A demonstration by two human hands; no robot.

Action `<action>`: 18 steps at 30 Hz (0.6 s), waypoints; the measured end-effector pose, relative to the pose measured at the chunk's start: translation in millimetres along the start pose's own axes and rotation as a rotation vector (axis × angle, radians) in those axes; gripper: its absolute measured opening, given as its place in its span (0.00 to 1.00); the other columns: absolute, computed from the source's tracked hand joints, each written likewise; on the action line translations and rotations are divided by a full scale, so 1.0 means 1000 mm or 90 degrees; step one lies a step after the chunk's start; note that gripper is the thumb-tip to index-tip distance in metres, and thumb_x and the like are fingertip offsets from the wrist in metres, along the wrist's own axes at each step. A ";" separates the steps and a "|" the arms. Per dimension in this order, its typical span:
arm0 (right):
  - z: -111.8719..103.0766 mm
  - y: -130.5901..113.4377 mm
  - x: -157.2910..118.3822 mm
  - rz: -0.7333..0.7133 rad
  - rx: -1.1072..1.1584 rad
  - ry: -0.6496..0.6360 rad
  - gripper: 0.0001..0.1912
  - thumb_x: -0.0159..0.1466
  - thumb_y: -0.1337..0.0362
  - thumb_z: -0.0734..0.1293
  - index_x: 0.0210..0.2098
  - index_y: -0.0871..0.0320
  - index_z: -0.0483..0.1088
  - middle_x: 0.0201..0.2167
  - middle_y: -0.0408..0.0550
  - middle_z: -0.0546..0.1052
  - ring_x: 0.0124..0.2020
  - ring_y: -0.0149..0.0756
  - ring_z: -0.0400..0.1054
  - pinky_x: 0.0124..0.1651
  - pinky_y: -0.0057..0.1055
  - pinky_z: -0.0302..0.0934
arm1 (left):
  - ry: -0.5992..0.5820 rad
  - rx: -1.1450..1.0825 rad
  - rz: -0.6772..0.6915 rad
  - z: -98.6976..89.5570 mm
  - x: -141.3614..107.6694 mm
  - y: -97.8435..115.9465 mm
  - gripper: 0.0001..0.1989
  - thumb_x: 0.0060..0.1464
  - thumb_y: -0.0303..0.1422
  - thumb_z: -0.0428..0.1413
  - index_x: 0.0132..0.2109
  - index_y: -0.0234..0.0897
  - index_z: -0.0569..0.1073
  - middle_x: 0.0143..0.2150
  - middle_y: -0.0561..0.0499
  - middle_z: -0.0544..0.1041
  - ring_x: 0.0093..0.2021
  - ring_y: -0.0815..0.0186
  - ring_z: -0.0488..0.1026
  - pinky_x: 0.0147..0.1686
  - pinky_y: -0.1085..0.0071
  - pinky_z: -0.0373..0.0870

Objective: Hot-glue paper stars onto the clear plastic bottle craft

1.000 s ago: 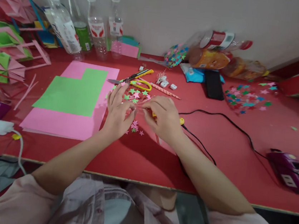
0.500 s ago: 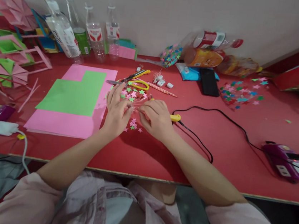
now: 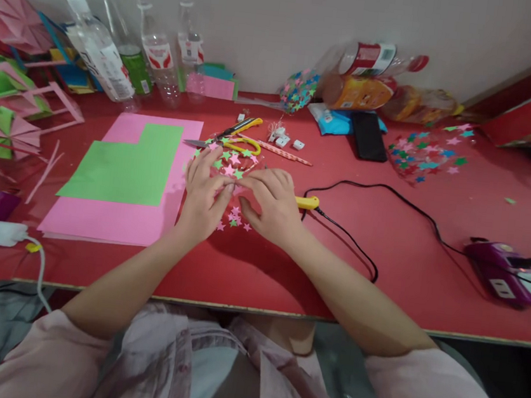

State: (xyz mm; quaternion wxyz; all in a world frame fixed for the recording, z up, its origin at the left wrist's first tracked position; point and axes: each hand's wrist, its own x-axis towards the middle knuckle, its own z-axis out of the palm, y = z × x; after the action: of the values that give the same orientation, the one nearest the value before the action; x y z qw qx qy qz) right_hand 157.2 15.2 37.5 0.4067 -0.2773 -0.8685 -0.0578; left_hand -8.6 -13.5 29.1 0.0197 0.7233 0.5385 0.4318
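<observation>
My left hand (image 3: 204,195) and my right hand (image 3: 272,203) meet fingertip to fingertip over a clear plastic piece covered with pink and green paper stars (image 3: 232,158). The left thumb and index finger are pinched together; what lies between them is too small to name. My right fingers are bent close to the left fingertips, also around something I cannot make out. Loose pink stars (image 3: 235,216) lie just below the hands. A yellow-handled tool (image 3: 310,202) with a black cord shows beside my right hand. Yellow-handled scissors (image 3: 247,146) rest above the stars.
Green paper (image 3: 122,170) lies on pink paper (image 3: 100,222) at left. Bottles (image 3: 161,62) stand along the wall. A black phone (image 3: 368,136) and a star-covered plastic piece (image 3: 426,155) lie at right. Purple power strips (image 3: 501,270) sit at both sides; the cord crosses the red table (image 3: 411,267).
The fingertips of my two hands have come together, with my right hand slightly higher and further left. The whole view has shifted a little.
</observation>
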 end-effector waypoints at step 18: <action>-0.001 -0.002 0.002 0.112 0.066 -0.018 0.05 0.65 0.63 0.62 0.34 0.54 0.69 0.38 0.46 0.73 0.43 0.38 0.62 0.47 0.38 0.54 | 0.000 0.039 0.046 0.002 -0.002 0.000 0.04 0.57 0.32 0.52 0.33 0.40 0.69 0.67 0.49 0.60 0.69 0.53 0.52 0.65 0.43 0.50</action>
State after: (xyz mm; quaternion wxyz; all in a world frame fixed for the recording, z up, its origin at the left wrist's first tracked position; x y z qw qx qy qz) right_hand 155.4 14.6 39.8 0.4114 -0.3321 -0.8484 0.0268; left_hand -7.6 -14.3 26.7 -0.0184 0.7425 0.5251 0.4155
